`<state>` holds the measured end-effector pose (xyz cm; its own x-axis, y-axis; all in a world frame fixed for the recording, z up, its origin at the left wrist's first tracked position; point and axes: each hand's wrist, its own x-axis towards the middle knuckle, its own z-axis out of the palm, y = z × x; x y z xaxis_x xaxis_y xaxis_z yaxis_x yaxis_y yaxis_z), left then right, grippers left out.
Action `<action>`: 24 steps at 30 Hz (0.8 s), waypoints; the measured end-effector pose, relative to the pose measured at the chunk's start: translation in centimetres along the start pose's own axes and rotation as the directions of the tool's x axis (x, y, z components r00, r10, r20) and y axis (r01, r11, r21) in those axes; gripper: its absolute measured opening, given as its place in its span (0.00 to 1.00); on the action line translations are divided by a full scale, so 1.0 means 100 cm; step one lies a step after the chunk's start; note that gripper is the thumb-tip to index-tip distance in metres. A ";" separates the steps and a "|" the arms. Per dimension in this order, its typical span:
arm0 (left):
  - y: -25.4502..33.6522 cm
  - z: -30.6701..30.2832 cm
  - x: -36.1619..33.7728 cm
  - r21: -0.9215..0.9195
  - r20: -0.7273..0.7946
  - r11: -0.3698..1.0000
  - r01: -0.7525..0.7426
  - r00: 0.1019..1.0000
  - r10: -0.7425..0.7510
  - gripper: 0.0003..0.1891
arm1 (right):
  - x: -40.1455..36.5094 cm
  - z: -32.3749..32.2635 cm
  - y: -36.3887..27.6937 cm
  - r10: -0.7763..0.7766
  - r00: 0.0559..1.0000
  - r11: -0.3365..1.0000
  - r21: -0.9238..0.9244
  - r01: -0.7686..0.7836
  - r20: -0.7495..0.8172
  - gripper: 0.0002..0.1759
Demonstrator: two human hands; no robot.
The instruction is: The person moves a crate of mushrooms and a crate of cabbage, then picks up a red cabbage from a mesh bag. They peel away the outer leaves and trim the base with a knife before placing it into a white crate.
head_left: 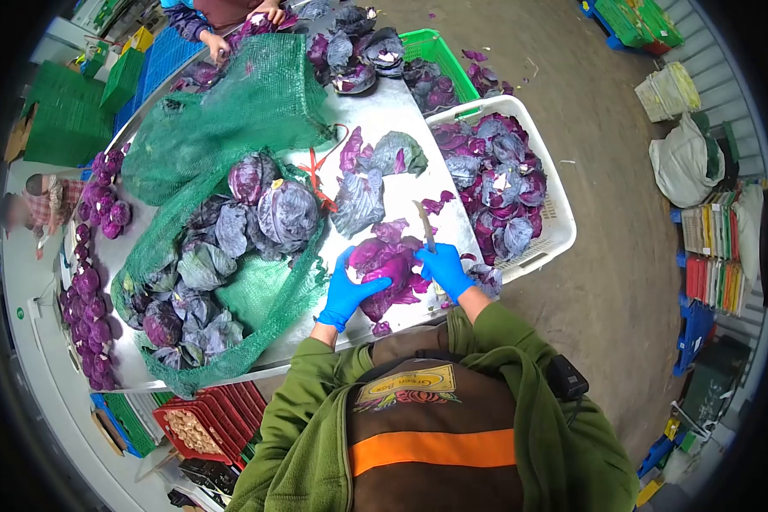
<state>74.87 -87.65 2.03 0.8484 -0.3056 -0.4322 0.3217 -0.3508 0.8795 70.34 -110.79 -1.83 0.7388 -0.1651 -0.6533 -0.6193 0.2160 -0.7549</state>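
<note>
A purple cabbage [382, 258] with loose, peeled-back leaves sits on the white table near its front edge. My left hand [352, 292], in a blue glove, is closed around its left side. In my right hand [446, 271], also gloved in blue, is a knife [426, 224] whose blade points away from me, beside the cabbage's right side. Cut-off outer leaves [360, 203] lie just beyond. To the left, an opened green mesh bag [222, 111] spreads over the table, with several untrimmed cabbages [288, 213] in its mouth.
A white crate [563, 224] of discarded leaves stands against the table's right side, with a green crate [465, 72] behind it. Trimmed cabbages [85, 307] line the left edge. Across the table, a co-worker's hands [216, 44] handle cabbage. Red crates [247, 405] stand below the front edge.
</note>
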 end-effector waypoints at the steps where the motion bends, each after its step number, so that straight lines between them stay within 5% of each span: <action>1: 0.000 0.000 0.001 -0.003 -0.003 1.000 0.002 1.000 -0.002 0.60 | 0.000 0.005 0.001 0.001 0.997 0.994 0.111 0.007 -0.075 0.11; 6: 0.000 0.011 0.004 0.088 0.036 0.965 -0.249 0.968 0.247 0.62 | 0.021 0.001 0.000 0.058 0.973 0.971 0.237 -0.004 -0.223 0.09; 8: 0.000 0.013 0.003 0.080 0.054 0.958 -0.277 0.960 0.273 0.62 | 0.020 -0.009 -0.007 -0.047 0.986 0.998 0.029 0.052 -0.162 0.10; 9: 0.001 0.013 0.002 0.072 0.073 0.950 -0.303 0.952 0.298 0.62 | 0.018 -0.016 -0.010 -0.202 0.969 0.971 -0.157 0.180 -0.143 0.21; 10: 0.006 0.013 0.002 0.064 0.091 0.942 -0.328 0.942 0.322 0.62 | 0.009 -0.016 -0.023 -0.365 0.914 0.931 -0.069 0.358 -0.179 0.29; 12: 0.008 0.012 0.000 0.059 0.120 0.944 -0.326 0.941 0.317 0.63 | -0.013 -0.020 -0.060 -0.468 0.884 0.875 -0.157 0.458 -0.026 0.31; 13: 0.005 0.012 0.000 0.102 0.145 0.935 -0.340 0.935 0.324 0.65 | -0.014 -0.019 -0.061 -0.465 0.885 0.876 -0.156 0.456 -0.026 0.31; 15: 0.000 0.013 0.000 0.143 0.177 0.922 -0.360 0.926 0.334 0.66 | -0.016 -0.017 -0.062 -0.341 0.891 0.571 -0.687 0.450 0.301 0.27; 16: -0.004 0.013 -0.003 0.173 0.136 0.916 -0.362 0.930 0.342 0.68 | -0.018 -0.018 -0.062 -0.344 0.891 0.571 -0.687 0.450 0.297 0.27; 17: -0.008 0.013 -0.003 0.202 0.092 0.910 -0.363 0.932 0.351 0.69 | -0.019 -0.018 -0.063 -0.220 0.938 0.751 -0.567 0.338 0.268 0.24; 18: -0.005 0.015 -0.002 0.200 0.089 0.910 -0.362 0.932 0.352 0.69 | -0.022 -0.019 -0.061 -0.082 0.960 0.884 -0.426 0.193 0.266 0.21; 19: -0.001 0.020 -0.008 0.070 0.057 0.979 -0.189 0.981 0.185 0.71 | -0.020 -0.016 -0.046 -0.386 0.875 0.753 -0.448 0.482 0.292 0.16; 20: 0.001 0.023 -0.014 -0.064 0.047 0.998 -0.005 0.999 0.008 0.72 | -0.022 -0.018 -0.031 -0.374 0.877 0.757 -0.447 0.477 0.302 0.16; 22: -0.001 0.025 -0.013 0.034 -0.004 0.999 -0.022 1.000 0.022 0.70 | -0.032 -0.011 -0.039 -0.563 0.752 0.414 -0.670 0.616 0.343 0.14; 24: 0.004 0.025 -0.011 0.038 -0.008 0.999 -0.016 1.000 0.017 0.67 | -0.022 -0.018 -0.042 -0.540 0.782 0.517 -0.611 0.600 0.311 0.12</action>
<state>73.00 -89.72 2.38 0.8568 -0.3046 -0.4160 0.2916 -0.3790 0.8782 70.79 -113.08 2.68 0.9949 0.0538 -0.0853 -0.0390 -0.5752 -0.8171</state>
